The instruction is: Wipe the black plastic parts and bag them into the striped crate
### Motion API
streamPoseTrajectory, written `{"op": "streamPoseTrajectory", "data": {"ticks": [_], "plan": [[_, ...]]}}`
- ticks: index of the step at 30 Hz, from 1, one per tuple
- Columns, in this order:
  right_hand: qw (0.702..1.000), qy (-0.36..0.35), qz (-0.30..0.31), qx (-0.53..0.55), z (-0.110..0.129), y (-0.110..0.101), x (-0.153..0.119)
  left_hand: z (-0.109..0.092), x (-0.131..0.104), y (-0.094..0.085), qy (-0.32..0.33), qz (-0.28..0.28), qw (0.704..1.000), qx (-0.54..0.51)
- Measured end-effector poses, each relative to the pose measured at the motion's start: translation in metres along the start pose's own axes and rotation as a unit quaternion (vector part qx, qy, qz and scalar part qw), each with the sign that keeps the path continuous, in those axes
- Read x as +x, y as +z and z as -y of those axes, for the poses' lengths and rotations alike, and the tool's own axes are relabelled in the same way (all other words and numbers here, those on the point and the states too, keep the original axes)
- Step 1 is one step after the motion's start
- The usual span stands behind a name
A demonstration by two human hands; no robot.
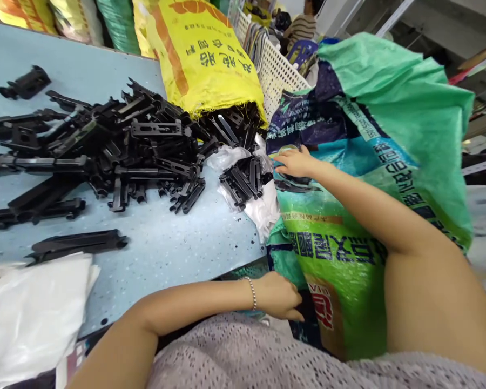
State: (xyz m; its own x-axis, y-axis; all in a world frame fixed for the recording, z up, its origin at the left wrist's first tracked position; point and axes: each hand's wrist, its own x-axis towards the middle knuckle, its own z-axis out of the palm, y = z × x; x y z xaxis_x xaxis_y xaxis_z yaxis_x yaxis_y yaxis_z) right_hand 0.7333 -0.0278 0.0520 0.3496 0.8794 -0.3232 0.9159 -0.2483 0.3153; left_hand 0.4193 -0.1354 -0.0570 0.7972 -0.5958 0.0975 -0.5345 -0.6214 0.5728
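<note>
Brightly, evenly lit, with sheen on the green sack [405, 92]. Slightly blurred over the black parts [101, 138]; stretched toward the edges.

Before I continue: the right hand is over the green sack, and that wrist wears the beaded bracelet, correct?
Wrong side: the head view shows the beaded bracelet on the wrist of the left hand. The right hand is over the green sack.

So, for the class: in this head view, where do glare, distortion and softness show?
Head view: glossy highlights on the green sack; white plastic bags at lower left nearly washed out; black parts merging darkly in their heap; right arm seemingly stretched toward the edge; upper-right background rather soft.
</note>
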Motion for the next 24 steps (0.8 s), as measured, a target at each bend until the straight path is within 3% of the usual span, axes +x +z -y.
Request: {"op": "streamPoseTrajectory", "data": {"ticks": [5,8,11,13,16,19,21,24], "plan": [[0.999,-0.023,0.024,-0.042,0.039,-0.035,0.016,0.004,-0.051,-0.001,-0.016,-0.038,0.999,0.007],[0.997,-0.058,-0.002,-0.049,0.063,-0.046,0.028,0.009,-0.086,-0.010,-0.051,-0.044,0.997,-0.047],[0.996,-0.084,-0.002,-0.037,0.090,-0.051,0.049,0.010,-0.103,-0.017,-0.115,-0.101,0.979,-0.133],[0.995,-0.096,0.001,-0.026,0.115,-0.057,0.066,0.008,-0.091,-0.015,-0.109,-0.126,0.965,-0.201],[0.993,-0.108,-0.037,-0.002,0.165,-0.068,0.089,0.005,-0.043,-0.001,-0.003,-0.087,0.953,-0.289],[0.982,-0.156,-0.100,0.048,0.223,-0.078,0.094,0.012,-0.005,0.017,0.075,-0.079,0.943,-0.315],[0.968,-0.190,-0.133,0.100,0.255,-0.078,0.084,0.022,-0.005,0.028,0.067,-0.075,0.948,-0.301],[0.940,-0.198,-0.203,0.188,0.279,-0.070,0.063,0.039,-0.036,0.039,-0.002,-0.058,0.960,-0.273]]}}
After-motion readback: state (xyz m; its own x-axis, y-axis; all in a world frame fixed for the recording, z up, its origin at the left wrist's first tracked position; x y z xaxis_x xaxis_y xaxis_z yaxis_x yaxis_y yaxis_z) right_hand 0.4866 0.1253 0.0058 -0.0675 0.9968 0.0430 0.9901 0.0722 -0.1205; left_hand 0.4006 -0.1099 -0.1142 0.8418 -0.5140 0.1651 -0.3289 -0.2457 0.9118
